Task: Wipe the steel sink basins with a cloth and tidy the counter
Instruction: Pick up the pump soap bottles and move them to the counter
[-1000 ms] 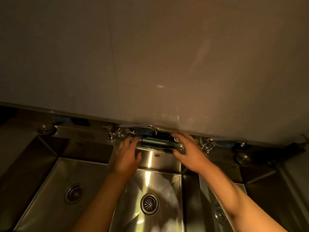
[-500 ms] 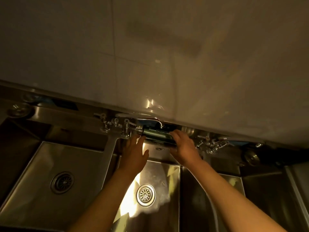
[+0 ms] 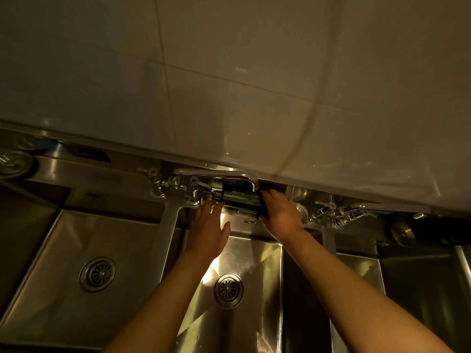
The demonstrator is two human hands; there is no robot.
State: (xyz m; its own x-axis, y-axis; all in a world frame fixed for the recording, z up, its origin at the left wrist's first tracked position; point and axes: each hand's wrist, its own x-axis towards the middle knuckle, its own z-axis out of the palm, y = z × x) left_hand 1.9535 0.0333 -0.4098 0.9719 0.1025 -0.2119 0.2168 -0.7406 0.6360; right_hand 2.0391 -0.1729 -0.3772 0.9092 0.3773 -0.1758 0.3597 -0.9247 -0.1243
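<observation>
No cloth in view; basins [image 3: 84,240] unwiped by appearance. My right hand [image 3: 280,212] grips the dark bottle [image 3: 239,198] at the counter's back edge; left hand [image 3: 209,225] rests open beside it.

The only text that can be read stands on the dark bottle [image 3: 239,197], which lies on its side on the back ledge of the sink [image 3: 109,174], under the spout of the tap [image 3: 229,174]. The white letters are upside down to the camera and look like "HOMASROTH" or something close to it; the right hand [image 3: 280,212] covers the end of the word, and a smaller line beside it is too blurred to read. The red marks on the tap handles carry no letters that I can make out.
</observation>
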